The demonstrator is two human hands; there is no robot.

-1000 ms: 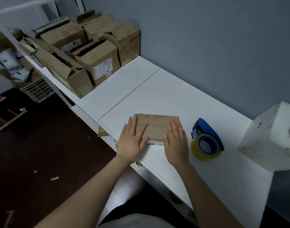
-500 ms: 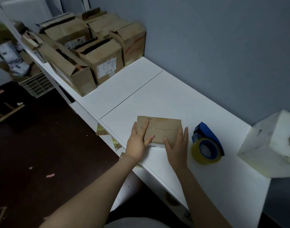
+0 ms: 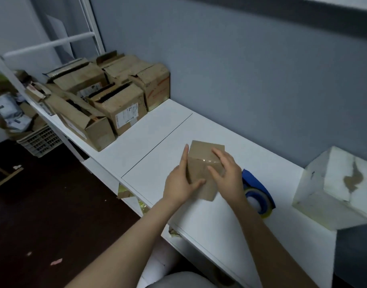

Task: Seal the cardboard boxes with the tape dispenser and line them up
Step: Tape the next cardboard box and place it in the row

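Observation:
A small brown cardboard box [image 3: 205, 156] with clear tape across its top is tilted up off the white table [image 3: 157, 138], held between both hands. My left hand [image 3: 181, 181] grips its left side, thumb across the near face. My right hand [image 3: 227, 173] holds the right side, fingers curled over the top. A blue tape dispenser [image 3: 256, 192] with a yellowish roll lies on the table just right of my right hand, partly hidden by it.
Several worn brown boxes [image 3: 120, 107] crowd the far left end of the table against the grey wall. A white taped box [image 3: 342, 188] stands at the right. A plastic crate [image 3: 40, 140] and clutter sit on the dark floor at left.
Both hands went from lying flat on the box's top to gripping its sides. The box has been lifted and turned up on end. The view shifted left.

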